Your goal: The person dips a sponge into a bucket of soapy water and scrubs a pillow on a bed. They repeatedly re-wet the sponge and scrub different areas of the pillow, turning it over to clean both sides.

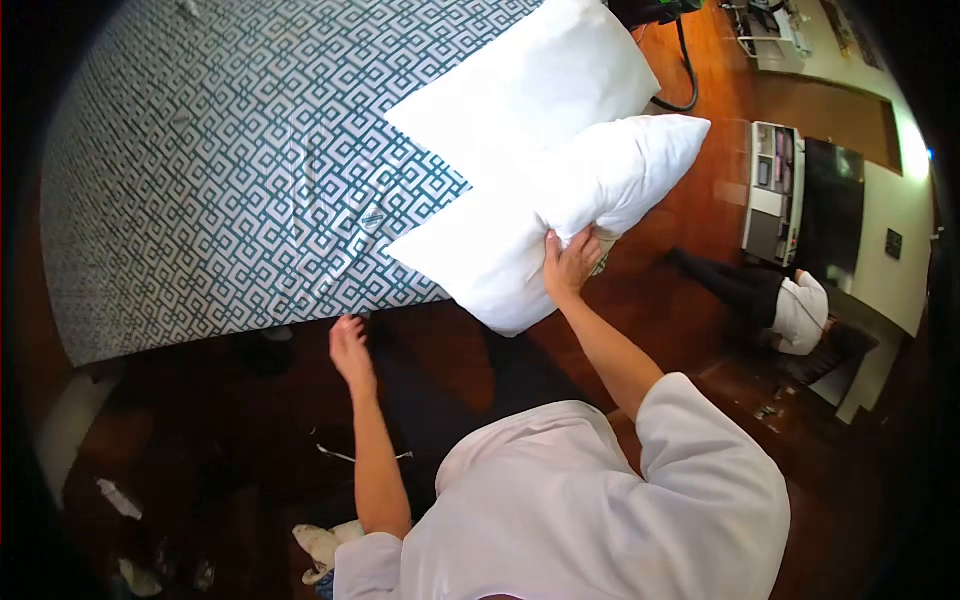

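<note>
A plump white pillow (pixel 500 230) lies near the bed's edge, its near corner reaching past that edge. My right hand (pixel 573 262) grips its near side, thumb on top, and the cloth puckers there. Some of the fingers are hidden in the folds. Behind it, a second white pillow (pixel 540 75) lies flat, partly covered by the first. Both rest on a bed sheet (pixel 230 170) with a teal and white geometric pattern. My left hand (pixel 350 350) hangs beside the bed's near edge, fingers loosely bent, holding nothing.
Reddish wooden floor (pixel 650 300) surrounds the bed. To the right, another person (pixel 800 310) in a white top bends near a dark piece of furniture. A white shelf unit (pixel 770 190) stands along that side. A black hose (pixel 690 75) curves beyond the pillows. Small items lie at lower left.
</note>
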Tool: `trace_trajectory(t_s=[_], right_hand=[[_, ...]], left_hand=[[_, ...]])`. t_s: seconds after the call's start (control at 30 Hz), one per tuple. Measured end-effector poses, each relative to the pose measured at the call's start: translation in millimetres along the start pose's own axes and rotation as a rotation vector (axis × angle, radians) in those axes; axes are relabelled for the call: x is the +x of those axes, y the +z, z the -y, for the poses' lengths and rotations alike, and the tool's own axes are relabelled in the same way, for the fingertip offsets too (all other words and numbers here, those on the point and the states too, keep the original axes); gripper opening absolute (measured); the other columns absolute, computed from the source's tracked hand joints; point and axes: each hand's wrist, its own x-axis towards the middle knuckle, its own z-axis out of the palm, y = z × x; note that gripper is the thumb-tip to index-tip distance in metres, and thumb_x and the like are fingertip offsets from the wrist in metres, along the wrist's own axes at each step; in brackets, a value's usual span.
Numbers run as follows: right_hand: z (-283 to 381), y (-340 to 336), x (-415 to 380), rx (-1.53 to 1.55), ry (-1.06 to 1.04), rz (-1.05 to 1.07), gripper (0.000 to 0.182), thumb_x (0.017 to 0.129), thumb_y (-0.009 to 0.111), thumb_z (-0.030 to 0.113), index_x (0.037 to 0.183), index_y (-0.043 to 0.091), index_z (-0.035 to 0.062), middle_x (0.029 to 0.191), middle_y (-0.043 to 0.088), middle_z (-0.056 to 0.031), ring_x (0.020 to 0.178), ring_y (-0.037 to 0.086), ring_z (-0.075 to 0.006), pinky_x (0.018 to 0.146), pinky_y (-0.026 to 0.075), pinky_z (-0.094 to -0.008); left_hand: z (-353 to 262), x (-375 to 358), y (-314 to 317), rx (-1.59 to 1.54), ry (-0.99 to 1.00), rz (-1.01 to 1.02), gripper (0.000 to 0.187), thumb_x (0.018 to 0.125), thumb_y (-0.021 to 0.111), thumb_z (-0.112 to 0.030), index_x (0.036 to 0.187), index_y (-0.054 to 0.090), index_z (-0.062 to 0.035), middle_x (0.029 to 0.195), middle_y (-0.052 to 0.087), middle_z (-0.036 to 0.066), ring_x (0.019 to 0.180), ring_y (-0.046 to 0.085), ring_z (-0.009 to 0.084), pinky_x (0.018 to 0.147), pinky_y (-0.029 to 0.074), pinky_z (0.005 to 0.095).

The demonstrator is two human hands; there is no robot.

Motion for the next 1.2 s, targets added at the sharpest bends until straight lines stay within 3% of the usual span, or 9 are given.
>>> trace_trajectory(t_s=[0.07, 0.13, 0.23, 0.33, 0.47, 0.7, 0.87, 1.1, 1.2], right_hand=[[-30, -23, 12, 0.053, -0.065, 0.071, 0.077, 0.097, 0.059, 0.044, 0.148, 0.030, -0.0055, 0.138, 0.039, -0.0294, 0.124, 0.040, -0.0422, 0.108, 0.031, -0.0516], [-82, -48, 39, 0.633, -0.068, 0.196, 0.073, 0.091, 0.070, 0.039, 0.142, 0.040, -0.0050, 0.135, 0.042, -0.0268, 0.120, 0.046, -0.0354, 0.104, 0.037, -0.0475], [-142, -58, 79, 0.549, 0.294, -0.165, 0.076, 0.090, 0.073, 0.042, 0.142, 0.042, -0.0036, 0.134, 0.050, -0.0179, 0.121, 0.048, -0.0307, 0.104, 0.039, -0.0436], [-158, -60, 99, 0.989, 0.873, 0.202, 0.079, 0.094, 0.070, 0.043, 0.149, 0.034, 0.0006, 0.152, 0.037, -0.0149, 0.130, 0.043, -0.0285, 0.108, 0.038, -0.0411], [-175, 22, 99, 1.447, 0.771, 0.502, 0.078, 0.093, 0.071, 0.043, 0.148, 0.038, 0.0008, 0.151, 0.042, -0.0130, 0.131, 0.046, -0.0253, 0.107, 0.040, -0.0397], [-143, -77, 116, 1.801, 0.791, 0.233, 0.058, 0.098, 0.066, 0.035, 0.144, 0.046, 0.0048, 0.133, 0.058, -0.0060, 0.119, 0.056, -0.0228, 0.100, 0.047, -0.0377], [-128, -168, 129, 2.197, 0.679, 0.372, 0.054, 0.104, 0.050, 0.041, 0.144, 0.044, 0.0063, 0.137, 0.056, -0.0069, 0.124, 0.054, -0.0248, 0.104, 0.047, -0.0406], [-100, -203, 134, 2.334, 0.713, 0.395, 0.053, 0.106, 0.047, 0.040, 0.145, 0.043, 0.0055, 0.140, 0.055, -0.0085, 0.127, 0.054, -0.0255, 0.105, 0.046, -0.0416], [-85, -143, 143, 1.973, 0.857, 0.385, 0.065, 0.099, 0.060, 0.049, 0.144, 0.044, 0.0039, 0.137, 0.056, -0.0081, 0.123, 0.056, -0.0230, 0.100, 0.048, -0.0390]], left_hand=[[-30, -13, 51, 0.033, 0.082, 0.074, 0.037, 0.104, 0.055, -0.031, 0.117, 0.067, 0.0019, 0.105, 0.069, 0.009, 0.096, 0.064, 0.0164, 0.083, 0.050, 0.0284], [-63, -5, 90, 0.140, 0.247, 0.076, 0.041, 0.102, 0.057, -0.033, 0.116, 0.066, 0.0047, 0.100, 0.067, 0.008, 0.094, 0.063, 0.0146, 0.082, 0.049, 0.0278], [-99, 40, 149, 0.258, 0.506, 0.038, 0.044, 0.101, 0.059, -0.034, 0.118, 0.065, 0.0062, 0.098, 0.066, 0.010, 0.093, 0.063, 0.0154, 0.082, 0.047, 0.0267], [-164, 63, 221, 0.324, 0.080, 0.304, 0.064, 0.094, 0.065, -0.052, 0.126, 0.061, 0.0028, 0.110, 0.066, 0.013, 0.093, 0.061, 0.0189, 0.085, 0.049, 0.0321], [-176, 84, 330, 0.226, -0.417, 0.432, 0.091, 0.085, 0.077, -0.051, 0.144, 0.041, 0.0076, 0.141, 0.051, 0.023, 0.122, 0.053, 0.0294, 0.098, 0.048, 0.0387], [-220, 44, 403, -0.215, 0.180, 0.118, 0.062, 0.084, 0.081, -0.017, 0.129, 0.053, 0.0146, 0.125, 0.062, 0.019, 0.106, 0.064, 0.0319, 0.088, 0.058, 0.0439], [-363, 47, 388, -0.419, 0.206, 0.062, 0.057, 0.094, 0.070, -0.020, 0.136, 0.045, 0.0096, 0.128, 0.057, 0.023, 0.110, 0.062, 0.0398, 0.090, 0.057, 0.0602], [-459, 176, 230, -0.129, 0.616, -0.082, 0.081, 0.083, 0.081, -0.041, 0.137, 0.042, 0.0053, 0.124, 0.059, 0.021, 0.103, 0.065, 0.0377, 0.079, 0.059, 0.0552], [-445, 178, 158, 0.557, 0.181, -0.316, 0.071, 0.079, 0.073, -0.068, 0.096, 0.054, -0.0020, 0.091, 0.055, 0.011, 0.096, 0.062, 0.0295, 0.063, 0.049, 0.0374]])
